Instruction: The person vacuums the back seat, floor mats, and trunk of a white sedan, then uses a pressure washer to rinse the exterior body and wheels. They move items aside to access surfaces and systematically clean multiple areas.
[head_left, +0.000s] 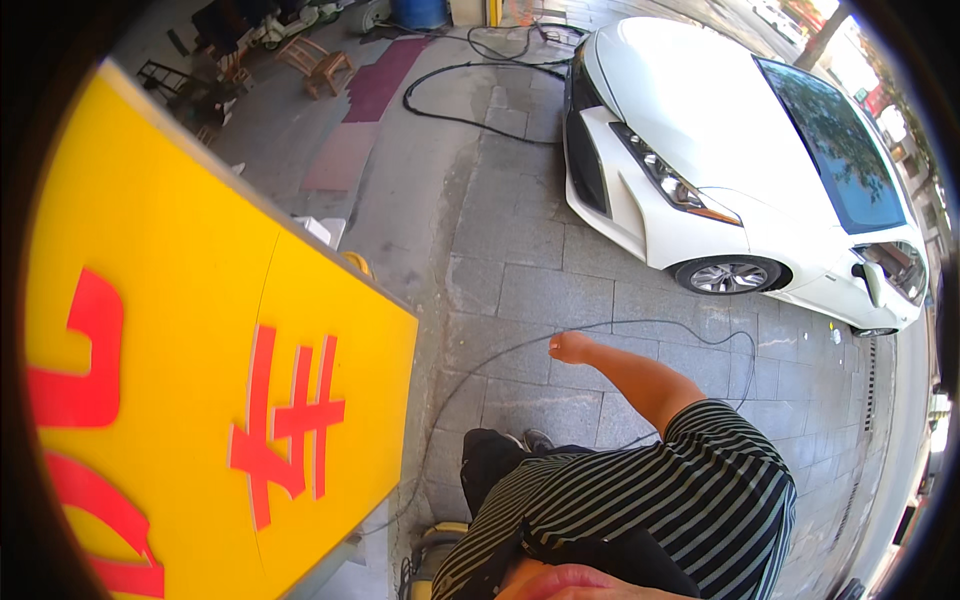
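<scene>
My right hand (pixel 568 347) is stretched out in front of my body, at the end of a bare forearm coming from a striped short sleeve. Its fingers are curled in, and whatever they may hold is hidden. A thin dark hose (pixel 480 362) loops over the paving and passes right by this hand in the picture; whether the two touch, I cannot tell. My left hand does not show. At the left, close to me, is a large yellow sign (pixel 200 230) with raised red characters.
A white car (pixel 690 110) stands at the upper right on grey paving (pixel 545 400). A thick black hose (pixel 450 120) lies by its front. Farther left are a wooden chair (pixel 315 65) and a blue barrel (pixel 418 12). A yellow-and-black machine (pixel 435 545) is beside me.
</scene>
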